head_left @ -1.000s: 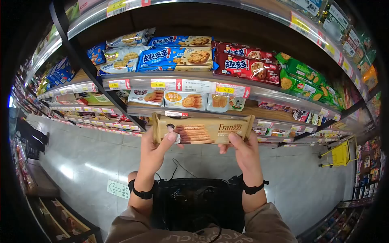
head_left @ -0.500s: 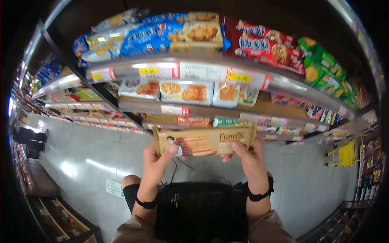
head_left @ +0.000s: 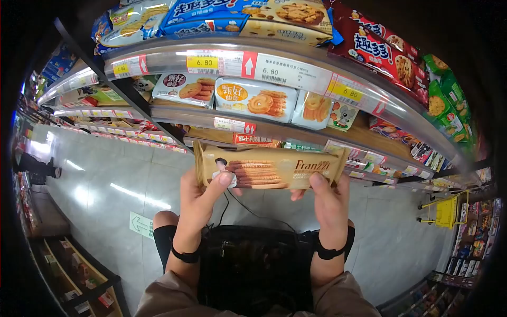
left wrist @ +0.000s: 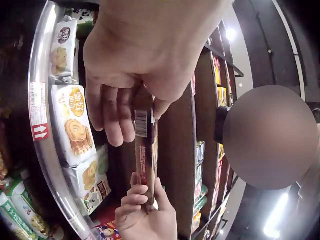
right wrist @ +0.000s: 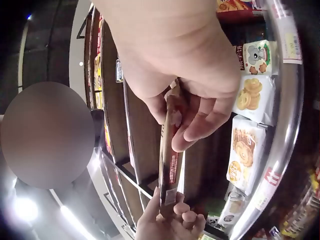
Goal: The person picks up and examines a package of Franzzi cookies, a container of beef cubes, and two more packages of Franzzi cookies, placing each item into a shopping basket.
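Observation:
A tan Franzzi cookie packet (head_left: 264, 169) lies level between both hands in the head view, its printed front facing up. My left hand (head_left: 203, 193) grips the left end, thumb on the front and fingers behind. The right hand (head_left: 328, 198) holds the other end the same way, its thumb just below the brand name. From the left wrist, the packet (left wrist: 145, 160) appears edge-on, with a barcode near the left hand (left wrist: 135, 65). In the right wrist view the right hand (right wrist: 185, 75) pinches the nearer end of the packet (right wrist: 170, 155).
Ahead, a shelf carries blue cookie packs (head_left: 245, 21), red packs (head_left: 388, 50) and green packs (head_left: 446, 100). White cookie packs (head_left: 256, 100) sit one level below, behind price tags (head_left: 203, 63). A black bag-like object (head_left: 253, 264) is at the lap. A yellow cart (head_left: 446, 211) stands right.
The head view has moved closer to the shelf, so the packs and tags look larger and the upper shelf has left the frame. Both hands keep their hold on the cookie packet.

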